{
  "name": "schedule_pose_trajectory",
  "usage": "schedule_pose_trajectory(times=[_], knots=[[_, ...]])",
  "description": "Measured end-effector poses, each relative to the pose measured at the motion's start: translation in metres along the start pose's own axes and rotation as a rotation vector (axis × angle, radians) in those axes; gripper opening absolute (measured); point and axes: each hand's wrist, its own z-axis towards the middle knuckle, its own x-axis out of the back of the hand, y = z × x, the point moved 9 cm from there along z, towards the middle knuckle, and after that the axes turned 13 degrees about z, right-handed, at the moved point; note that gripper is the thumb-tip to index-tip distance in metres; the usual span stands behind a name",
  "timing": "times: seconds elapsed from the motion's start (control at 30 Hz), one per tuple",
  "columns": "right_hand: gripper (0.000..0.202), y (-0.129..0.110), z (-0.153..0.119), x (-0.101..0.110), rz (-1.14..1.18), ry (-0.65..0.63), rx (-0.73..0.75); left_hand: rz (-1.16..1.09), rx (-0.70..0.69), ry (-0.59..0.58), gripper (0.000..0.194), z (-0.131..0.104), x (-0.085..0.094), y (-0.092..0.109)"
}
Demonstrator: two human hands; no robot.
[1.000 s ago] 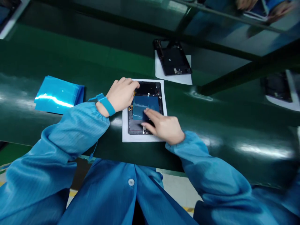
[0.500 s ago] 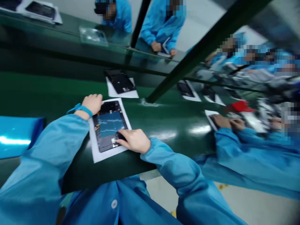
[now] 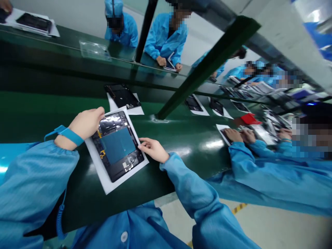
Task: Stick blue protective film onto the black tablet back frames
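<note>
Open tablet: an opened device (image 3: 118, 149) lies back-side up on a white sheet (image 3: 103, 181) on the green conveyor belt (image 3: 181, 138), right in front of the person and tilted to the belt's edge.
Blue panel: a flat blue rectangle (image 3: 118, 145) sits in the middle of the device, among dark, shiny internals.
Left hand: the left hand (image 3: 86, 122) rests at the device's upper left corner, fingers curled over the edge and touching it; whether it truly grips, I cannot tell. A blue wrist strap (image 3: 68, 135) with a coiled cord circles the wrist.
Right hand: the right hand (image 3: 153, 148) lies at the device's right edge, fingers loosely stretched, fingertips touching the sheet and frame, closed on nothing.
Just behind: a second opened device (image 3: 121, 95) on its own white sheet, near the first but apart from it.
Further along: more devices (image 3: 193, 103) on sheets, well apart to the right.
In the way: a slanted green frame bar (image 3: 207, 65) crosses above the belt and meets it just right of the near device.
Neighbour: a person's sleeve (image 3: 259, 155) and hands (image 3: 237, 135) on another device; a red piece (image 3: 247, 118) lies beside them.
Across the belt: people in blue coats; a clear tray (image 3: 94, 50) on the far ledge.
</note>
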Motion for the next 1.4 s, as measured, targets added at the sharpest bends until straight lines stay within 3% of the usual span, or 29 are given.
schedule_pose_trajectory(times=[0.1,0.17,0.27,0.33,0.37,0.43,0.5,0.57,0.7,0.77,0.83,1.03,1.1,1.2,1.4], knots=[[0.055,-0.006,0.010,-0.018,0.092,-0.136,-0.002,-0.021,0.049,0.158,0.024,-0.018,0.045,-0.009],[0.057,-0.013,0.022,-0.032,0.123,-0.160,0.010,-0.043,0.099,0.241,0.022,-0.031,0.067,-0.024],[0.057,-0.027,0.054,-0.057,0.131,-0.111,0.041,-0.014,0.246,0.445,0.023,-0.063,0.093,-0.052],[0.052,-0.040,0.087,-0.076,0.112,-0.061,0.056,0.014,0.331,0.611,0.028,-0.094,0.099,-0.061],[0.048,-0.048,0.107,-0.086,0.098,-0.037,0.057,0.013,0.345,0.655,0.029,-0.107,0.094,-0.060],[0.040,-0.065,0.151,-0.106,0.068,0.011,0.041,-0.036,0.300,0.593,0.028,-0.121,0.066,-0.051],[0.035,-0.082,0.195,-0.123,0.039,0.060,0.010,-0.116,0.173,0.338,0.027,-0.120,0.019,-0.034],[0.035,-0.099,0.232,-0.136,0.011,0.096,-0.021,-0.142,0.069,0.209,0.023,-0.119,-0.016,-0.019],[0.036,-0.114,0.266,-0.147,-0.052,0.125,-0.058,-0.154,0.006,0.120,0.020,-0.111,-0.049,-0.017],[0.036,-0.111,0.265,-0.139,-0.098,0.142,-0.060,-0.162,0.023,0.101,0.021,-0.108,-0.055,-0.022],[0.036,-0.102,0.257,-0.116,-0.162,0.187,-0.061,-0.177,0.029,0.084,0.021,-0.107,-0.057,-0.025],[0.044,-0.058,0.226,0.003,-0.374,0.497,-0.221,-0.218,0.033,0.041,0.021,-0.106,-0.061,-0.023],[0.046,-0.040,0.225,0.028,-0.393,0.541,-0.319,-0.215,0.040,0.039,0.021,-0.106,-0.061,-0.023],[0.044,-0.023,0.236,0.038,-0.366,0.520,-0.411,-0.206,0.053,0.047,0.020,-0.105,-0.060,-0.023],[0.043,-0.016,0.263,0.025,-0.177,0.473,-0.442,-0.237,0.089,0.065,0.020,-0.104,-0.062,-0.025]])
